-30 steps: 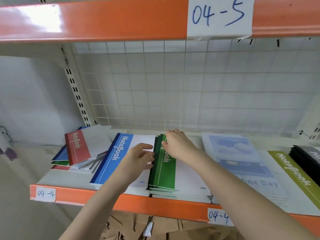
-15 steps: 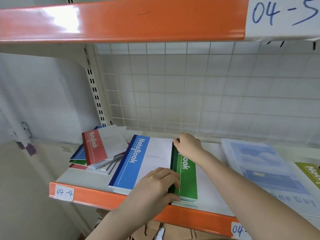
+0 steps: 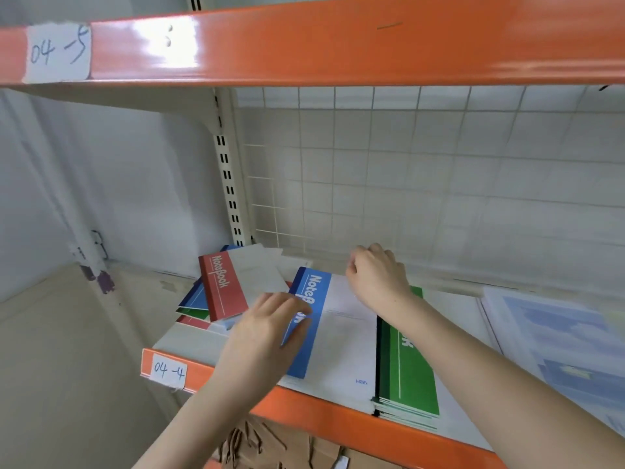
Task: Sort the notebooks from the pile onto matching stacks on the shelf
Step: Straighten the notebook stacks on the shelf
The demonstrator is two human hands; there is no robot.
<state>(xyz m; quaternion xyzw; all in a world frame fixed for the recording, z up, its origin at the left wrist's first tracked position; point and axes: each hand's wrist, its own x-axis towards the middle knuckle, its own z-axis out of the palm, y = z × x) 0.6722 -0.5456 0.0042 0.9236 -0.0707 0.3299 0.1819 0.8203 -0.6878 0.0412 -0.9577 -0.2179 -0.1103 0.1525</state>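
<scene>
Head view: left hand (image 3: 270, 328), fingers straight, rests on the blue-spined white notebook stack (image 3: 333, 333) at the orange-edged shelf (image 3: 324, 418) front. Right hand (image 3: 377, 277), fingers curled, hovers over the stack's rear edge; grip unclear. Mixed notebook pile (image 3: 223, 289) lies at left; green-spined stack (image 3: 407, 367) just right.

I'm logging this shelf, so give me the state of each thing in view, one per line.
Pile: messy, red notebook on top, tilted.
Blue stack: flat, left hand over it.
Green stack: flat, squared.
Left hand: open, fingers on blue stack.
Right hand: loosely curled, empty.
</scene>
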